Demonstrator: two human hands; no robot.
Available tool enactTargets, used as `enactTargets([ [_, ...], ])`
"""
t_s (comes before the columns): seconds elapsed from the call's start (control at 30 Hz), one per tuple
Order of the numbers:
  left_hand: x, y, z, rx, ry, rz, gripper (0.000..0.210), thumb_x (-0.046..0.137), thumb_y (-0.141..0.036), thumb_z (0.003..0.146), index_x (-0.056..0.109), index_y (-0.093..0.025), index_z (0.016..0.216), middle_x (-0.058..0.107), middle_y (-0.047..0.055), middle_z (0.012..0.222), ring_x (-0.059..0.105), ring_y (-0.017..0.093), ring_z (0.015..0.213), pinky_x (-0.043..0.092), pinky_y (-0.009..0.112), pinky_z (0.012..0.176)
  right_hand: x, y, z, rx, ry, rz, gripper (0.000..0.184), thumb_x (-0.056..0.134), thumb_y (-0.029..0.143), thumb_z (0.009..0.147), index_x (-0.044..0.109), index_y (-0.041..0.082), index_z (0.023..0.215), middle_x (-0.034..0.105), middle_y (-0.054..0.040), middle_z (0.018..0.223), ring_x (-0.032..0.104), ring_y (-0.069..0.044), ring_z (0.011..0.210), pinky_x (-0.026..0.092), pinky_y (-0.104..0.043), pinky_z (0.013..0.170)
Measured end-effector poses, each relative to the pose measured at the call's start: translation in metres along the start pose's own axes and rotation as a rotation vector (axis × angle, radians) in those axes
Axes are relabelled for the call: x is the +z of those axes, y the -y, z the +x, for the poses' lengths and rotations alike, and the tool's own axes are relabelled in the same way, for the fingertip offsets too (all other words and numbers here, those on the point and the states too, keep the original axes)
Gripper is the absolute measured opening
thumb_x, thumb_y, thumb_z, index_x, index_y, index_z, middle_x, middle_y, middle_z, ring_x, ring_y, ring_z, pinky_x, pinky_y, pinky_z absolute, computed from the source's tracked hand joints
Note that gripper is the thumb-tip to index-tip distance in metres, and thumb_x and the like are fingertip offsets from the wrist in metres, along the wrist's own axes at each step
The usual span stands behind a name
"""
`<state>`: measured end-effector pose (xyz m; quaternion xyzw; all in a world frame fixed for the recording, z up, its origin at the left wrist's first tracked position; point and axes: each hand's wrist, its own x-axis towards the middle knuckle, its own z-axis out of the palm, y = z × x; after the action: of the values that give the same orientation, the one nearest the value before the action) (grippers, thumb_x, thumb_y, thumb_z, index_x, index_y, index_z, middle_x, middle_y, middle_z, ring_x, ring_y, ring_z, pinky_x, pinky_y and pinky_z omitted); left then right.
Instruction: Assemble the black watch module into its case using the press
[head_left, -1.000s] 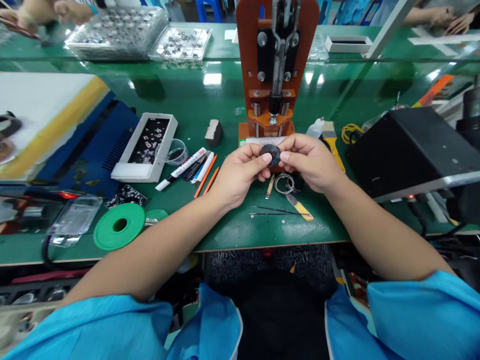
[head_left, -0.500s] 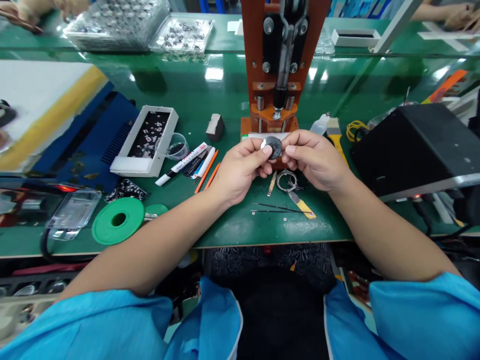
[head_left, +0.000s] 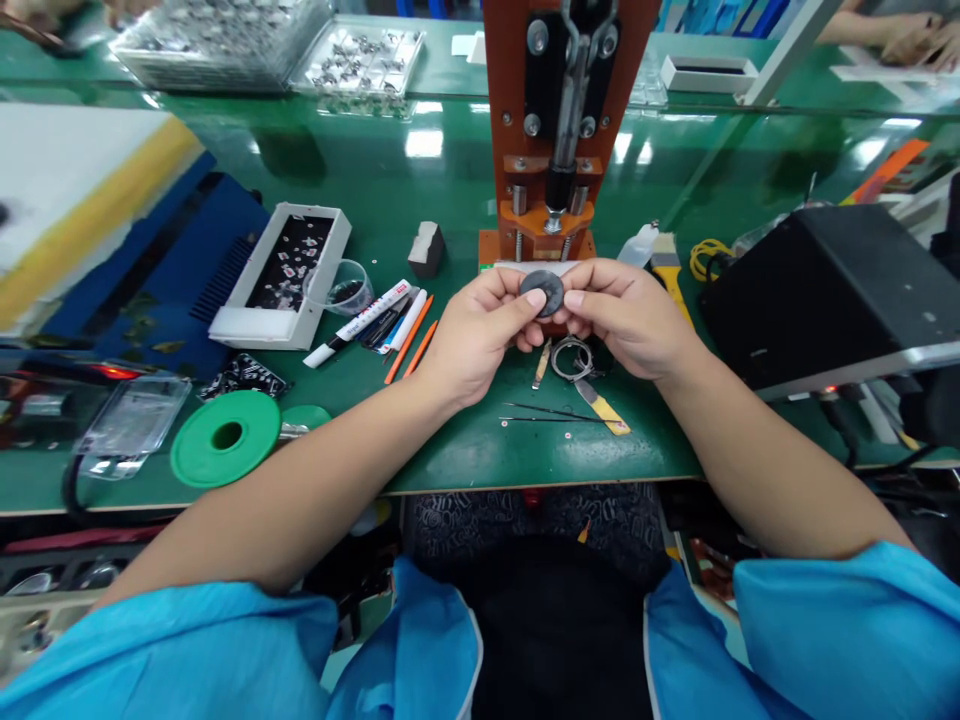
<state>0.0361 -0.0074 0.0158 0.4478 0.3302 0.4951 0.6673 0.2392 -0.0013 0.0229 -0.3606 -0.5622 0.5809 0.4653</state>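
Note:
A small dark round disc (head_left: 550,289) is held up between both hands, in front of the base of an orange lever press (head_left: 536,245). My left hand (head_left: 484,330) pinches its left side, thumb lying on the face. At its right edge, my right hand (head_left: 626,315) grips with thumb and fingertips. What the disc is exactly, I cannot make out. Below the hands on the green bench lie a coiled grey cable (head_left: 571,358), a yellow-handled blade (head_left: 606,408) and thin dark tweezers-like tools (head_left: 551,419).
Left of the hands are markers (head_left: 367,320), a grey block (head_left: 426,249), a clear cup (head_left: 351,288), a white box of small parts (head_left: 336,245) and a green spool (head_left: 191,440). Rightward stand a brush (head_left: 666,262) and a black box-shaped device (head_left: 817,290). Other people's hands show at the far edge.
The disc has turned slightly, so its bright glint on the left is gone and its dark face shows more evenly. Both hands keep their grip; the view has shifted a little.

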Motion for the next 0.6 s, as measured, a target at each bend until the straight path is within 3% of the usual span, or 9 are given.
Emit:
enactTargets([
  [0.3,-0.001,-0.0001,0.0001,0.016,0.032,0.004,0.045,0.107,-0.038,0.081,0.068,-0.018,0.093,0.078,-0.002,0.077,0.066,0.006,0.062,0.054,0.017,0.059,0.0,-0.0002,-0.0006,0.012,-0.008,-0.02,0.038,0.099,0.05,0.092,0.076,0.019,0.086,0.076,-0.0012,0.081,0.065,-0.011,0.07,0.052,-0.021,0.064],
  [0.6,-0.0006,0.0041,-0.0004,0.024,0.019,0.033,0.039,0.099,-0.029,0.087,0.062,-0.021,0.093,0.078,-0.002,0.078,0.066,0.007,0.062,0.054,0.017,0.06,0.0015,-0.0005,-0.0011,-0.034,-0.027,-0.075,0.019,0.085,0.032,0.092,0.074,0.018,0.085,0.076,-0.0012,0.08,0.065,-0.009,0.068,0.052,-0.02,0.063],
])
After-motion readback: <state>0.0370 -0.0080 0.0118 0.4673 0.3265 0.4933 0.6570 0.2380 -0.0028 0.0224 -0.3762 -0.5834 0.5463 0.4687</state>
